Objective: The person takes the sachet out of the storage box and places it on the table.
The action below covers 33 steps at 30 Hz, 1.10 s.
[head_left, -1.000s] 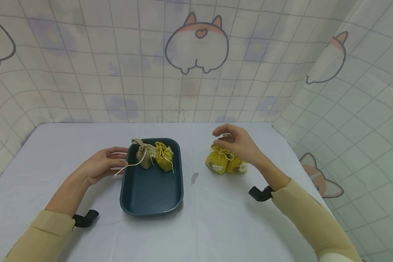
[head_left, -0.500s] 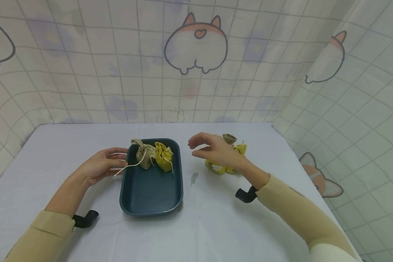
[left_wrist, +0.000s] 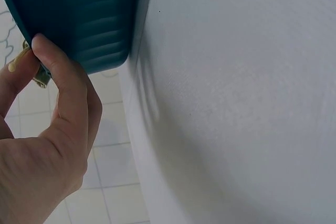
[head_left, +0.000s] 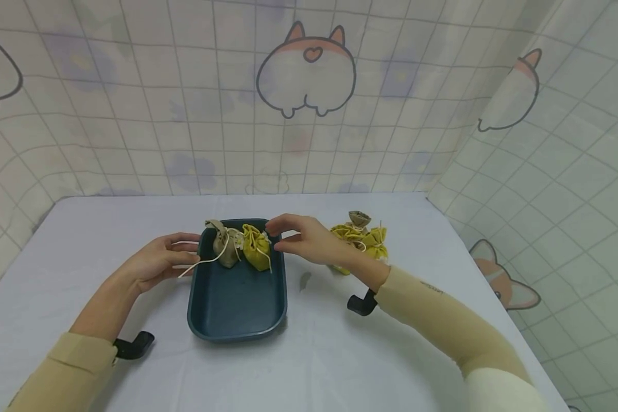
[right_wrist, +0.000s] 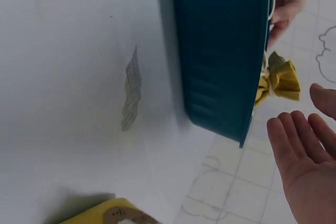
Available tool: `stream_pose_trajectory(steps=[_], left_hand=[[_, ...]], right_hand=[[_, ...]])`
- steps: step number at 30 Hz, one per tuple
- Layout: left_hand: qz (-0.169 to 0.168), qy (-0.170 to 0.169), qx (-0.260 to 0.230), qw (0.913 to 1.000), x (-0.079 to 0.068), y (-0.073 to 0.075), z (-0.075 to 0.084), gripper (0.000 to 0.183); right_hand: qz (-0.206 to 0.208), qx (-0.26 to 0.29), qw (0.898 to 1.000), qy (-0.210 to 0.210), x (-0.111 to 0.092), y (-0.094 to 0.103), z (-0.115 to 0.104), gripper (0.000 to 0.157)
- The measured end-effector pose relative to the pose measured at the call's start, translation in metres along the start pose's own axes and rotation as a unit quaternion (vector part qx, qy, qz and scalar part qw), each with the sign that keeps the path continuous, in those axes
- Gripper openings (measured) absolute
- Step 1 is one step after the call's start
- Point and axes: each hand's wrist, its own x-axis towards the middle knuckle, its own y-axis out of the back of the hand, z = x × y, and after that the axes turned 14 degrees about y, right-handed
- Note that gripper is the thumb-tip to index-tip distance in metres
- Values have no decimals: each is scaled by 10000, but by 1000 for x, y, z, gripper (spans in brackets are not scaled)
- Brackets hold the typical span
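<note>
In the head view my left hand [head_left: 165,258] is at the left side of a dark teal tray [head_left: 237,306], fingers extended against its outer wall and rim. A beige drawstring pouch [head_left: 228,252] and a yellow drawstring pouch [head_left: 256,249] sit in the tray's far end. The beige pouch's pale cord [head_left: 206,261] trails over the rim beside my left thumb. My right hand [head_left: 309,240] hovers at the right rim near the yellow pouch, fingers relaxed and apart. In the right wrist view a gap separates my right fingertips [right_wrist: 275,124] from the yellow pouch's gathered neck.
To the right on the white-covered table [head_left: 335,360], yellow pouches [head_left: 375,240] stand grouped with a beige pouch neck [head_left: 359,218] behind them, partly hidden by my right arm. A grey patch [head_left: 305,280] marks the cloth. A checked curtain [head_left: 206,149] hangs behind the table.
My right hand has moved left from over the right-hand pouches to the tray's right rim, uncovering the beige neck there. The left hand and the tray have stayed put.
</note>
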Motion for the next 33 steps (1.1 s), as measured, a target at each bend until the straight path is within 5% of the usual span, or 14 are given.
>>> stream_pose_trajectory(steps=[17, 33], left_hand=[[-6, -71, 43, 10000, 1, 2, -1, 71], [12, -63, 28, 10000, 2, 2, -2, 73]], right_hand=[[-456, -654, 9966, -212, 35, -9, 15, 43], [-917, -239, 9941, -526, 53, -9, 30, 47]])
